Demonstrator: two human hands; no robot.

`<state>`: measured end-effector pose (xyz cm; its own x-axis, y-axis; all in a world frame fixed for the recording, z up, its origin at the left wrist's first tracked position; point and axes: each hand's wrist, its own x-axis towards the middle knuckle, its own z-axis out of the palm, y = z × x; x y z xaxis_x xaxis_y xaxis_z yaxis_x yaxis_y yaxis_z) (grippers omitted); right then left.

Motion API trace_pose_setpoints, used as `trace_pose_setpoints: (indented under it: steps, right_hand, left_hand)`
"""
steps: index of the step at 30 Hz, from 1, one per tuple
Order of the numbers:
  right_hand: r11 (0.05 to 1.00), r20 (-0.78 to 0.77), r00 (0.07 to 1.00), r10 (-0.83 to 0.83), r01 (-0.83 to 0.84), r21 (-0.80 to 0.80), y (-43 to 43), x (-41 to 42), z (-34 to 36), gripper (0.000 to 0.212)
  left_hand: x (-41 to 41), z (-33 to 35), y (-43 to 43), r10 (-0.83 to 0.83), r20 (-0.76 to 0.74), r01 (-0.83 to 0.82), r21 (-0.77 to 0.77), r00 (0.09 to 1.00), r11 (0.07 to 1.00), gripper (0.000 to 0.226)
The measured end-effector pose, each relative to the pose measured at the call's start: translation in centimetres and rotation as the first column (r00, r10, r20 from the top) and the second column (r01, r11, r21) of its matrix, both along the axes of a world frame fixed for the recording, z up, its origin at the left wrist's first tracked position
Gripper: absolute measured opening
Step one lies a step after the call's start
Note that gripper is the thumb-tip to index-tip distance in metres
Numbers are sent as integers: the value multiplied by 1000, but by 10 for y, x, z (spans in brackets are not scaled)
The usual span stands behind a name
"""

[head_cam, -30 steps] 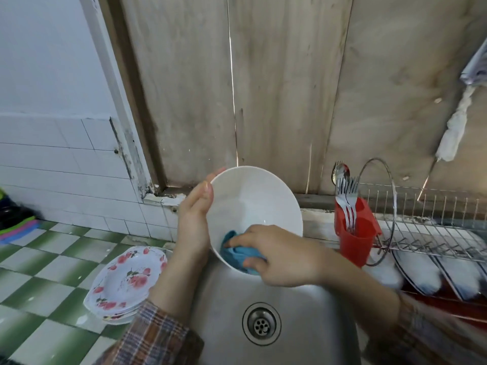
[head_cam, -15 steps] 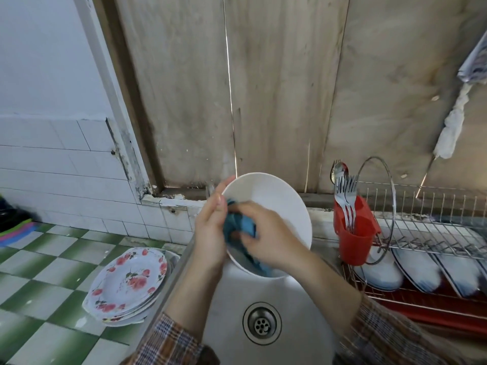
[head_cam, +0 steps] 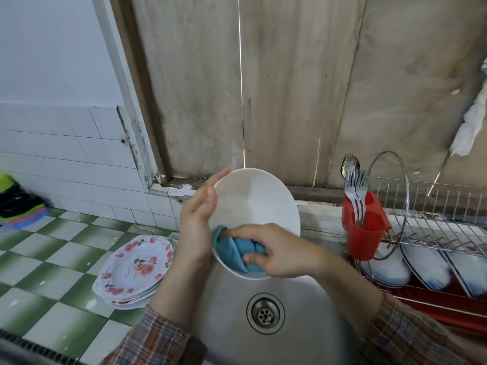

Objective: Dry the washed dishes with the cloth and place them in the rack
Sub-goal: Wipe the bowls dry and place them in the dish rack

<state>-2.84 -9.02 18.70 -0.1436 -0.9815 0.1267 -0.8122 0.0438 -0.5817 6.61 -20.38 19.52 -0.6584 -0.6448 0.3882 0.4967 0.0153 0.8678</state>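
Note:
A white bowl (head_cam: 253, 204) is held tilted above the steel sink (head_cam: 311, 320), its inside facing me. My left hand (head_cam: 197, 222) holds the bowl by its left rim, thumb on the inside edge. My right hand (head_cam: 276, 250) grips a blue cloth (head_cam: 232, 252) and presses it against the bowl's lower inner wall. To the right stands a wire dish rack (head_cam: 434, 230) with white plates (head_cam: 421, 262) set on edge in its lower tier.
A stack of flowered plates (head_cam: 134, 267) lies on the green-and-white checked counter (head_cam: 52, 259) left of the sink. A red cutlery holder (head_cam: 363, 230) with forks and a spoon hangs at the rack's left end. A wooden board wall rises behind.
My right hand has swept the cloth from the bowl's upper left rim down to its lower inner wall. The bowl has turned slightly so more of its inside shows.

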Motion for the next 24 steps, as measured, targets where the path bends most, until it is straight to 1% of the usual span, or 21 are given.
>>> trace_pose_setpoints:
  steps: [1, 2, 3, 4, 5, 7, 8, 9, 11, 12, 13, 14, 15, 16, 17, 18, 19, 20, 21, 23, 24]
  right_hand:
    - [999, -177, 984, 9, 1, 54, 2, -4, 3, 58]
    - [995, -382, 924, -27, 63, 81, 3, -6, 7, 60]
    - [987, -541, 834, -111, 156, 39, 4, -8, 10, 60]
    - [966, -621, 746, -240, 247, -77, 2, -10, 10, 58]
    - [926, -592, 712, -377, 298, -231, -1, -12, 8, 56]
    - [807, -291, 785, -546, 401, -433, -10, -13, 2, 51]
    - [751, -130, 817, -562, 438, -495, -15, -12, -2, 49]
    - [744, -10, 860, -511, 436, -507, -19, -9, -3, 48]
    - [860, 91, 956, -279, 291, -419, -21, 5, -1, 48]
    - [923, 70, 984, -165, 179, -340, -18, 11, -1, 50]
    - [965, -8, 996, -93, 88, -246, -15, 14, -1, 52]
    - [988, -154, 985, -72, 49, -148, -13, 12, -2, 52]
    - [992, -318, 940, -120, 98, -86, -12, 7, -3, 52]
    - [977, -450, 867, -213, 205, -68, -11, 1, -3, 51]
    - [940, -513, 789, -339, 310, -144, -12, -5, -4, 50]
    - [884, -487, 738, -467, 376, -278, -16, -8, -4, 49]
    - [816, -359, 751, -555, 408, -409, -20, -7, -4, 48]
    - [765, -186, 809, -557, 414, -493, -25, -4, -4, 49]
    - [747, -11, 878, -479, 401, -530, -28, -1, -3, 49]
    - [873, 218, 955, -200, 275, -403, -27, 8, 3, 52]
    - [939, 248, 964, -95, 169, -299, -24, 13, 5, 54]
  left_hand:
    - [2, 1, -4, -2, -2, 2, 1, 1000, 1000, 30]
    - [4, 2, -6, -2, -4, 2, 1, 1000, 1000, 27]
    - [5, 3, -5, -5, -5, 5, 2, 1000, 1000, 26]
    - [5, 3, -3, -15, -5, 16, 7, 1000, 1000, 26]
    - [4, 3, -1, -29, -3, 29, 4, 1000, 1000, 27]
    - [2, 4, 7, -48, 8, 48, -33, 999, 998, 32]
    - [0, 4, 10, -48, 16, 49, -71, 999, 996, 32]
    - [-1, 5, 12, -43, 21, 45, -104, 999, 994, 33]
    - [0, 6, 10, -24, 28, 26, -107, 999, 994, 32]
    - [2, 7, 6, -14, 33, 17, -80, 999, 997, 30]
    - [4, 8, 2, -7, 40, 9, -53, 999, 999, 28]
    - [6, 8, -2, -1, 43, 3, -39, 999, 999, 26]
    - [8, 8, -5, -4, 42, 6, -32, 999, 999, 25]
    - [9, 8, -5, -10, 37, 11, -28, 999, 1000, 25]
    - [10, 9, -2, -16, 33, 17, -22, 999, 1000, 24]
    - [9, 10, 1, -18, 30, 18, -19, 999, 1000, 26]
    - [8, 11, 5, -23, 33, 24, -27, 999, 999, 27]
    - [6, 12, 9, -25, 37, 27, -63, 999, 998, 26]
    - [5, 13, 10, -23, 40, 27, -95, 999, 995, 25]
    - [7, 19, 7, -10, 41, 14, -101, 999, 995, 26]
    - [9, 22, 3, -6, 47, 10, -89, 999, 996, 28]
